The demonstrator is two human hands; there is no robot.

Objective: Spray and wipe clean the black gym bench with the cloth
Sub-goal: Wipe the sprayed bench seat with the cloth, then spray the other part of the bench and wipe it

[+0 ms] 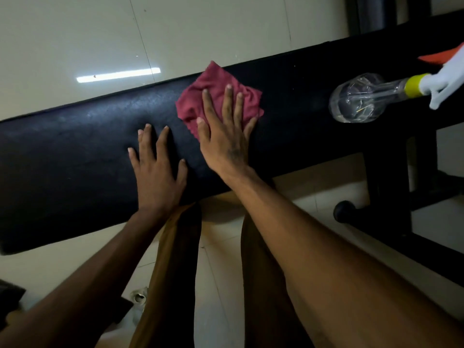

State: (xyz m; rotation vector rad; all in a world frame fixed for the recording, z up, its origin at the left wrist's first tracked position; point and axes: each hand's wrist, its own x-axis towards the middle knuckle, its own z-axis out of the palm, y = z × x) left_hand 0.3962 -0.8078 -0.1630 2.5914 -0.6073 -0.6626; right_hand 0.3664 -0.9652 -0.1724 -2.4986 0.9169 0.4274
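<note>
A long black padded gym bench (75, 151) runs across the view from lower left to upper right. A dark red cloth (216, 84) lies flat on its pad near the middle. My right hand (223, 136) presses flat on the cloth with straight, spread fingers. My left hand (157, 169) rests flat on the bare pad just left of the cloth, fingers spread, holding nothing. A clear spray bottle (361, 99) with a yellow collar and white trigger head lies on its side on the bench at the right, apart from both hands.
Pale glossy tiled floor (75, 33) lies beyond and below the bench, with a light reflection on it. The bench's black metal frame and foot (349, 212) stand at the right. My legs in brown trousers (175, 259) are close against the bench's near edge.
</note>
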